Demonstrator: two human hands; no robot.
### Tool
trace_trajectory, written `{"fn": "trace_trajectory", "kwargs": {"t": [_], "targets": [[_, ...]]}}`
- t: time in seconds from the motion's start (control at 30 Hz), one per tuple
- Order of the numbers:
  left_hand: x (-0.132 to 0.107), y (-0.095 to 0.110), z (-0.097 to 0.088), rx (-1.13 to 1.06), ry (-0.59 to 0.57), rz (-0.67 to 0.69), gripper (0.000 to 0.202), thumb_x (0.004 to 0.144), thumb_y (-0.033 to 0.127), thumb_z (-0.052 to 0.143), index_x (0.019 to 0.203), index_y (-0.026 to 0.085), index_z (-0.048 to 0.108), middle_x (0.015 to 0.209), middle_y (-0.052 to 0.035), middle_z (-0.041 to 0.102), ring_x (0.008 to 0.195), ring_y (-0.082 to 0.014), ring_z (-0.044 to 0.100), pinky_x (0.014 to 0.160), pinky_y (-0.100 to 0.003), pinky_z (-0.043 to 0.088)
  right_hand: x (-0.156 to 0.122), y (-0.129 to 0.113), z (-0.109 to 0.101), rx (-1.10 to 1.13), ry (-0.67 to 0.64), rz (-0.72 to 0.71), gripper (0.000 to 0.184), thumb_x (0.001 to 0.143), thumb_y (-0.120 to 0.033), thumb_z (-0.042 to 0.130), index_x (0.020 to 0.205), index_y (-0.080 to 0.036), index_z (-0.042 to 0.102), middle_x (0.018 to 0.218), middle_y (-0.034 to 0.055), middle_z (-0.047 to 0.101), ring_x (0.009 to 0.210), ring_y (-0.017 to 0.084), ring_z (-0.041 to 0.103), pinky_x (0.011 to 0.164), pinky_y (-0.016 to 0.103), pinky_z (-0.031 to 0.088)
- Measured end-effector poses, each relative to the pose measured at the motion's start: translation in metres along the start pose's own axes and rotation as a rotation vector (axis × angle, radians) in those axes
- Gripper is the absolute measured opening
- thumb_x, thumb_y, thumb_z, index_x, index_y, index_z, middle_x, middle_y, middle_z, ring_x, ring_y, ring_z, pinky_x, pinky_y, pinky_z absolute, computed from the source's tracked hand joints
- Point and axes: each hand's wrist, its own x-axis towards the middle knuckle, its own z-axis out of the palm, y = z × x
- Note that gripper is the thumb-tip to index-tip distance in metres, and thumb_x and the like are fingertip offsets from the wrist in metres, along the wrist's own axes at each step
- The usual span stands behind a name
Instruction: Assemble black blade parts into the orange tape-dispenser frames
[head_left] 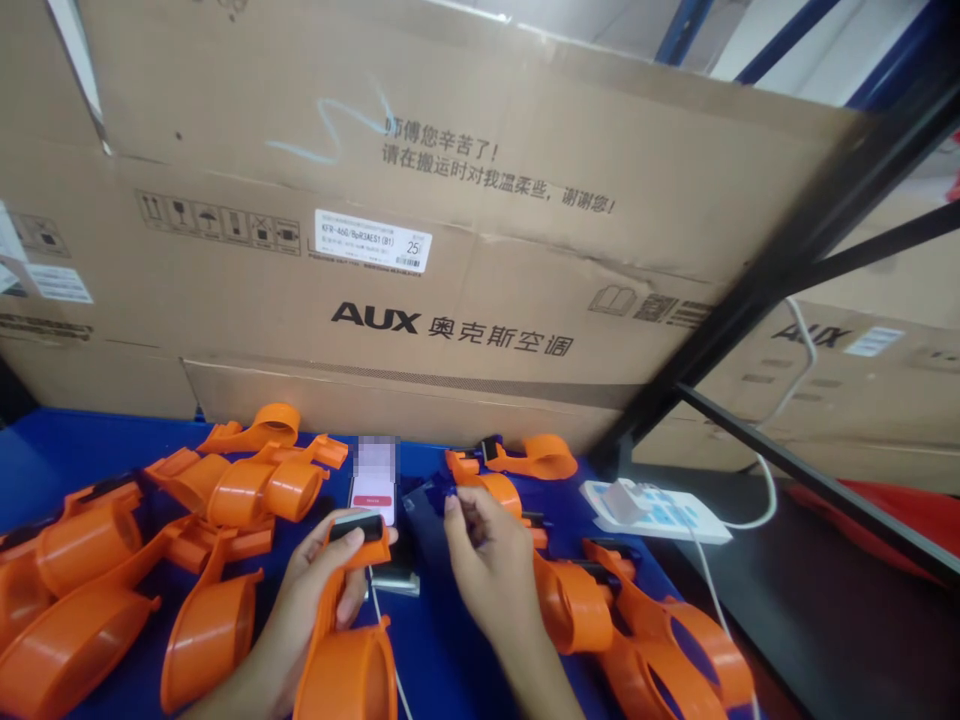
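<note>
My left hand (324,585) grips an orange plastic holder (351,650) by its neck, with its black end piece near my thumb. My right hand (487,555) hovers just to the right, fingers curled and pinched at the fingertips on something too small to make out. Between and behind both hands a phone (374,480) stands upright on the blue table (435,640).
Several orange holders lie in a pile on the left (150,560) and another group on the right (637,630). A white power strip (652,510) with a cable sits at the right. Large AUX cardboard boxes (450,250) wall the back; a black rack post (787,250) slants at right.
</note>
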Motion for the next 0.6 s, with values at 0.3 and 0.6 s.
{"fn": "trace_trajectory", "kwargs": {"t": [0.3, 0.6], "targets": [[0.005, 0.0, -0.008, -0.015, 0.01, 0.008, 0.038, 0.091, 0.05, 0.066, 0.111, 0.018, 0.068, 0.036, 0.0072, 0.049, 0.03, -0.0101, 0.037, 0.036, -0.02, 0.031, 0.008, 0.017, -0.005, -0.488, -0.099, 0.142, 0.027, 0.1, -0.032, 0.052, 0.083, -0.021, 0.07, 0.07, 0.004, 0.072, 0.06, 0.02, 0.065, 0.056, 0.029, 0.034], [0.002, 0.003, 0.001, 0.008, 0.039, 0.015, 0.044, 0.088, 0.053, 0.068, 0.112, 0.016, 0.069, 0.036, 0.0074, 0.049, 0.028, -0.0095, 0.035, 0.034, -0.019, 0.03, 0.012, 0.036, -0.005, -0.318, 0.036, 0.059, 0.034, 0.099, -0.023, 0.047, 0.12, -0.013, 0.072, 0.065, 0.0051, 0.071, 0.052, 0.021, 0.066, 0.052, 0.029, 0.044]]}}
